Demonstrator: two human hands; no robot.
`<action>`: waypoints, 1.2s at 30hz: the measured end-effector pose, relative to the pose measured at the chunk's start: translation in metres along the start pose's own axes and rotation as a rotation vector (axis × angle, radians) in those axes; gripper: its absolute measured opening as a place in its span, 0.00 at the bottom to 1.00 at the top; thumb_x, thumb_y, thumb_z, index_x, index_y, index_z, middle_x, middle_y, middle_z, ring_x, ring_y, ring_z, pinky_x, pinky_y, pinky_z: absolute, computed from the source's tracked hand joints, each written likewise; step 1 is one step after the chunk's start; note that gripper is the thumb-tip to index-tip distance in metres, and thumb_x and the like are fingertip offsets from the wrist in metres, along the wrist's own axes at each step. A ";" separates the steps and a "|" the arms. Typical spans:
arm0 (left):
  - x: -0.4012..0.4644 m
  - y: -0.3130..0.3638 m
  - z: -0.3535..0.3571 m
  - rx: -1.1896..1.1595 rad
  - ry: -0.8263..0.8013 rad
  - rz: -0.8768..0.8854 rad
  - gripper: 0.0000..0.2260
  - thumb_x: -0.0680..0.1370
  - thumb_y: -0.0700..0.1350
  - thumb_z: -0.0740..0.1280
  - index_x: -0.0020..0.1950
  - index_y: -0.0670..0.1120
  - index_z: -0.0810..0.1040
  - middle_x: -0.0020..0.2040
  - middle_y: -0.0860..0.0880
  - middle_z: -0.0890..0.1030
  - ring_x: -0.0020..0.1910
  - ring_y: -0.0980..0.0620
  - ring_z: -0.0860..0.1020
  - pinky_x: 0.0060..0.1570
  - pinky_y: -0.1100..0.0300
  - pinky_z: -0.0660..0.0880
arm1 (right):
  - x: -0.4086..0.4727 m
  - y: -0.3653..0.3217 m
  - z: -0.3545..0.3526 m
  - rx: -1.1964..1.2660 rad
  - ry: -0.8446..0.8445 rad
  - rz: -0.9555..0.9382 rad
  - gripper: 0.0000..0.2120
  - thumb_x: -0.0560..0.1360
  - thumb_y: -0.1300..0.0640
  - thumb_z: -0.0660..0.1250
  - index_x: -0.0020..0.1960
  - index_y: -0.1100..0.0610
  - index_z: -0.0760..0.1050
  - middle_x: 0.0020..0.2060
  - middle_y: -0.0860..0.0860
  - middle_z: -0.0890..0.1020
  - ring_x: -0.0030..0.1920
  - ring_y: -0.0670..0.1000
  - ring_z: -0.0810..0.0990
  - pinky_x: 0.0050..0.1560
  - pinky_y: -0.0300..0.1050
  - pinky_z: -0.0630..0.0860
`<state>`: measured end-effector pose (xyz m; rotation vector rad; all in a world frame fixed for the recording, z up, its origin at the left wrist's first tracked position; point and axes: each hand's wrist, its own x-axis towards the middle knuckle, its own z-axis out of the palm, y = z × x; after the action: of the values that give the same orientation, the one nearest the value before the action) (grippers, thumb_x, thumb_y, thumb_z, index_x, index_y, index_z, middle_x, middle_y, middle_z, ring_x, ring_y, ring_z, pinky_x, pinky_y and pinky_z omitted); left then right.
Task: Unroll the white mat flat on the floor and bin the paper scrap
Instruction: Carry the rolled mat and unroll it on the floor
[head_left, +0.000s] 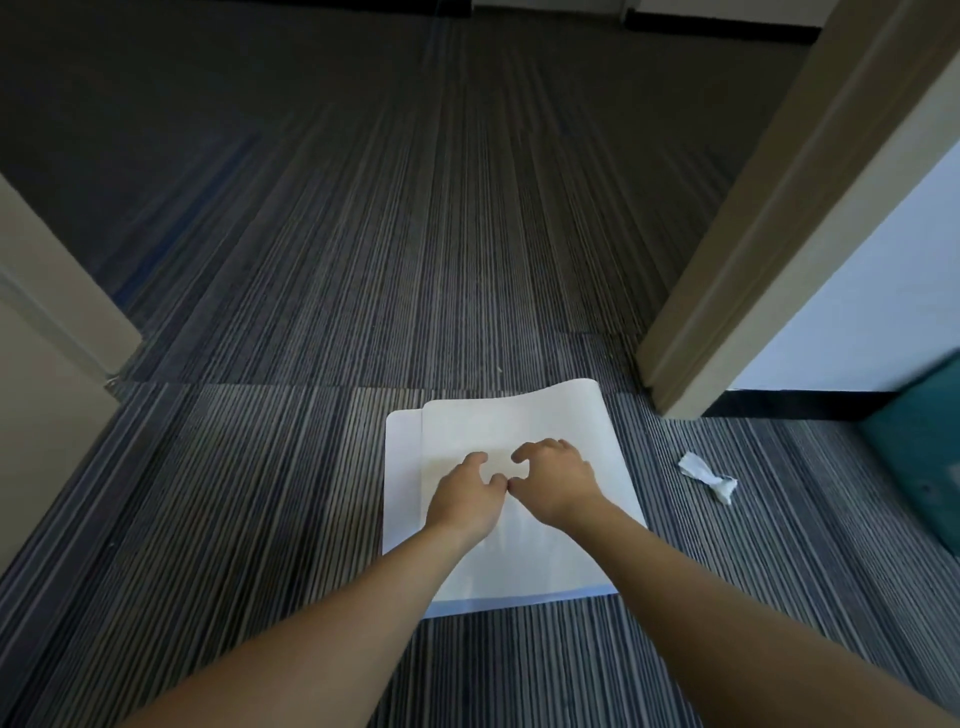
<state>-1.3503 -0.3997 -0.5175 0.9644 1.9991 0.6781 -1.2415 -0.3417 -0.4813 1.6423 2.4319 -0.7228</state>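
Both our hands press on the mat (519, 431), which lies on the striped floor (260, 467) in a doorway. Our left hand (465, 496) and right hand (553, 478) rest side by side, fingers (475, 458) spread and holding nothing. Its far edge curls up. To its right, apart, lies the scrap (709, 475), near the door frame (779, 234).

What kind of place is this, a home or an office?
Probably an office or similar building, at a doorway. The striped carpet tiles, the plain door frame and the black skirting under a white wall suggest it.
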 end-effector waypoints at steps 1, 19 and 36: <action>0.001 0.004 0.005 -0.002 -0.004 0.006 0.21 0.81 0.48 0.58 0.74 0.49 0.65 0.72 0.45 0.71 0.65 0.45 0.73 0.52 0.60 0.67 | 0.000 0.004 0.000 0.012 -0.009 0.010 0.21 0.77 0.48 0.63 0.69 0.52 0.71 0.67 0.54 0.73 0.69 0.56 0.66 0.67 0.56 0.66; 0.019 0.029 0.107 0.070 -0.112 0.226 0.28 0.77 0.52 0.66 0.75 0.47 0.63 0.76 0.46 0.63 0.74 0.47 0.62 0.70 0.52 0.63 | 0.003 0.117 -0.008 0.075 0.045 0.050 0.21 0.76 0.55 0.66 0.68 0.54 0.71 0.72 0.52 0.67 0.69 0.54 0.67 0.63 0.49 0.71; 0.058 -0.012 0.080 0.566 0.051 -0.044 0.41 0.72 0.69 0.62 0.78 0.53 0.51 0.80 0.43 0.44 0.77 0.37 0.40 0.72 0.36 0.45 | 0.020 0.121 0.035 -0.174 0.048 -0.081 0.28 0.77 0.44 0.62 0.74 0.49 0.59 0.77 0.52 0.52 0.77 0.58 0.48 0.73 0.63 0.56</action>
<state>-1.3114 -0.3500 -0.5939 1.2265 2.3027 0.1016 -1.1460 -0.3043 -0.5574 1.5209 2.5266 -0.4706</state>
